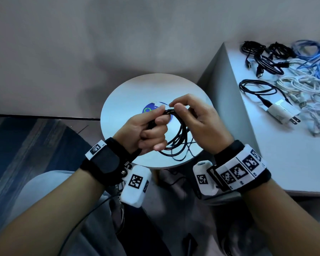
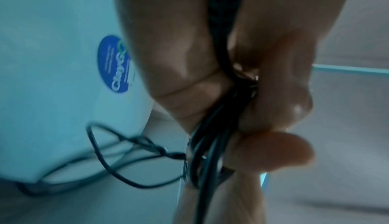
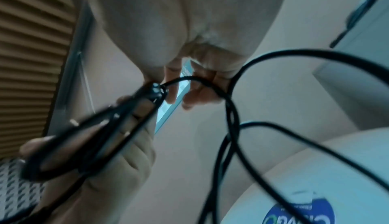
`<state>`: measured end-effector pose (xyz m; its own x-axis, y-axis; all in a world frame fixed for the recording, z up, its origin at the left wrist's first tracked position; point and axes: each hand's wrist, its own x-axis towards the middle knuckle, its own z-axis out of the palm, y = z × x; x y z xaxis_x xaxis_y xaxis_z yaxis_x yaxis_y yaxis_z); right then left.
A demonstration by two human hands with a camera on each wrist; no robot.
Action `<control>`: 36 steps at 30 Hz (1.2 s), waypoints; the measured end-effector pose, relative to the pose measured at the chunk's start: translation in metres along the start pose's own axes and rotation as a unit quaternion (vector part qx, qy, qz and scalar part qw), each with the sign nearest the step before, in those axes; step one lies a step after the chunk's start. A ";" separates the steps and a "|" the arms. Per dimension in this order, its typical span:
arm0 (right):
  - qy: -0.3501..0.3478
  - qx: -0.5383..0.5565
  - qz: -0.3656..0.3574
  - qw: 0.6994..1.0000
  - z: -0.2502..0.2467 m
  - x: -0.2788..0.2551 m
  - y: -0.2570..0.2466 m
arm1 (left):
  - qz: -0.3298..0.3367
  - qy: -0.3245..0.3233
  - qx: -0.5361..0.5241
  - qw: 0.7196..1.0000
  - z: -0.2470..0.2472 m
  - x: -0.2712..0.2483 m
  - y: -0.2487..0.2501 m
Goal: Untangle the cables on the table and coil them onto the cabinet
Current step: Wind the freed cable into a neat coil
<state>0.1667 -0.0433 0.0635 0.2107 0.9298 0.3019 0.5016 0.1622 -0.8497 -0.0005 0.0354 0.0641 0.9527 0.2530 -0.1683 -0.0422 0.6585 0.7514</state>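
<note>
A black cable (image 1: 177, 143) hangs in several loops between my hands, above a round white top (image 1: 129, 100). My left hand (image 1: 151, 126) has its fingers curled round the gathered loops (image 2: 210, 144), thumb on top. My right hand (image 1: 196, 121) pinches the cable at the top of the coil with thumb and forefinger; in the right wrist view its fingertips (image 3: 197, 91) sit by a strand (image 3: 231, 111). The lowest loops (image 2: 101, 154) trail onto the round top. A tangle of black cables (image 1: 262, 58), blue cables (image 1: 310, 54) and white cables (image 1: 303, 89) lies on the table (image 1: 277, 156) at right.
A white plug charger (image 1: 281, 111) with its own black lead (image 1: 257, 87) lies on the table near the tangle. A blue round sticker (image 2: 114, 64) marks the round top. A grey wall is behind, and a blue striped rug (image 1: 26, 145) lies at left.
</note>
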 end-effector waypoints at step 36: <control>-0.277 -0.056 0.082 0.956 0.017 -0.017 -0.017 | 0.129 0.245 0.545 0.791 -0.027 0.004 -0.003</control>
<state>0.1409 -0.0560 0.0656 -0.1670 0.9770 -0.1326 0.5930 -0.0079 -0.8052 -0.0051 0.0537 0.0440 0.7131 0.6990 0.0538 0.3225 -0.3953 0.8601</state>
